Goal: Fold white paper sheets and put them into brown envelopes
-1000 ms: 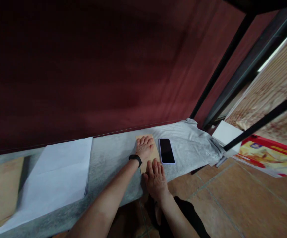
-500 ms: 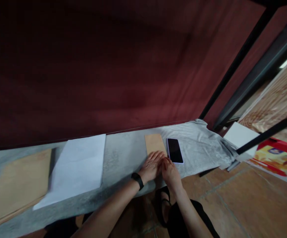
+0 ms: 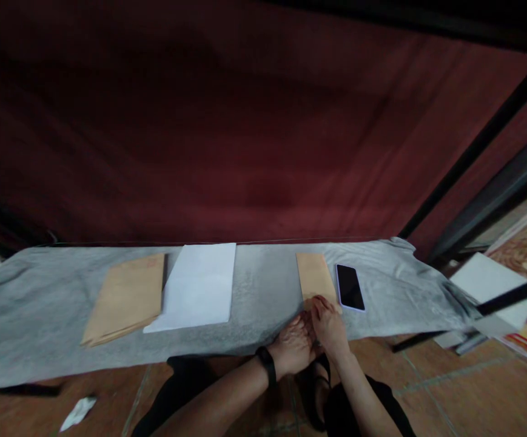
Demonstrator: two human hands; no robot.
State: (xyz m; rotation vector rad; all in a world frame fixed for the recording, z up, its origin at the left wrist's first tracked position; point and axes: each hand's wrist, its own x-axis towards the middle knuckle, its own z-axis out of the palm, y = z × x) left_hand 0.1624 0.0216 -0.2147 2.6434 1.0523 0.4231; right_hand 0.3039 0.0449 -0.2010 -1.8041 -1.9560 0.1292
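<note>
A small brown envelope [image 3: 316, 274] lies lengthwise on the grey cloth, its near end under my fingers. My right hand [image 3: 330, 326] is closed on that near end, fingers bent and pressed together. Against it, lower and to the left, is my left hand [image 3: 294, 343], with a black band on the wrist. Its fingers are bent in at the envelope's near end by the table's front edge, and their tips are partly hidden by the right hand. Just right of the envelope lies a phone [image 3: 350, 287] with a dark screen and a pale purple case.
White paper sheets [image 3: 199, 288] and a stack of larger brown envelopes [image 3: 129, 297] lie to the left on the cloth-covered table [image 3: 263, 285]. A dark red wall [image 3: 245, 152] rises behind. Black metal bars [image 3: 476, 145] and a white box [image 3: 490, 285] stand at right.
The view has swung left and back, showing more of the table's left end. My left hand has slid off the envelope's face toward the table edge. My right hand now covers the envelope's near end.
</note>
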